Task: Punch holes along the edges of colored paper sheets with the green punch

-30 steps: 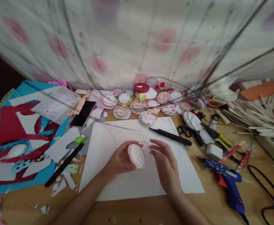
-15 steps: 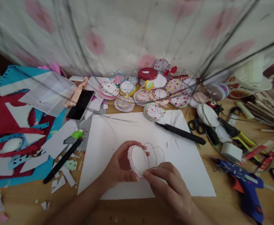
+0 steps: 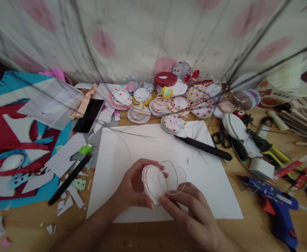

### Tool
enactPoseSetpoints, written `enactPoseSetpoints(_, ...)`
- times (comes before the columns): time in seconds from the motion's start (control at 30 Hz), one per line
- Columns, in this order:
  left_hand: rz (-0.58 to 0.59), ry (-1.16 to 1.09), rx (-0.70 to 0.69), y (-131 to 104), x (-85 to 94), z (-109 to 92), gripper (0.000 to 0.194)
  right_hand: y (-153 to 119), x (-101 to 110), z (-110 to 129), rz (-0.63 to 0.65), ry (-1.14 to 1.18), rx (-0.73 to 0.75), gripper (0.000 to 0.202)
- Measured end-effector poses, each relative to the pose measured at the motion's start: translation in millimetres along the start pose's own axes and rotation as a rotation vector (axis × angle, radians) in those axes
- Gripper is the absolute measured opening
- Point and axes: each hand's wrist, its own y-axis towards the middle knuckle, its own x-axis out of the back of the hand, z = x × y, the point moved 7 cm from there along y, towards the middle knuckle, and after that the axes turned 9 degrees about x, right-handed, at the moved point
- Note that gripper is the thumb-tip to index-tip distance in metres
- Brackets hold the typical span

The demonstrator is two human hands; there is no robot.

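Note:
My left hand [image 3: 132,185] is wrapped round the edge of a small white disc [image 3: 155,183] with a pinkish rim, held tilted over a white sheet [image 3: 122,150]. The fingertips of my right hand [image 3: 192,210] are pinched at the disc's lower right edge. A thin wire loop [image 3: 185,175] stands up by my right fingers and overlaps the disc's right side; where its end lies is hidden. Behind the hands, a decorated round piece [image 3: 173,123] and a black pen-like tool [image 3: 206,147] rest at the sheet's far edge.
Decorated discs [image 3: 141,95] cluster at the back. At left lie a phone [image 3: 88,115], a clear box [image 3: 50,101], a black pen [image 3: 69,180] and coloured scraps [image 3: 1,126]. At right are a blue glue gun [image 3: 277,206], scissors [image 3: 222,139], pliers [image 3: 271,150] and wooden sticks [image 3: 300,117].
The wire loop has turned to show rounder and wider, and now crosses the disc's right side. The disc and both hands have shifted only slightly.

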Motion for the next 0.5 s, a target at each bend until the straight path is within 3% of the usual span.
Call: enactPoseSetpoints(0.5,0.016,0.053,-0.024,-0.3,1.3,-1.3,0.081,12.0,3.1,3.1,0.0,-0.01,0.024,0.018)
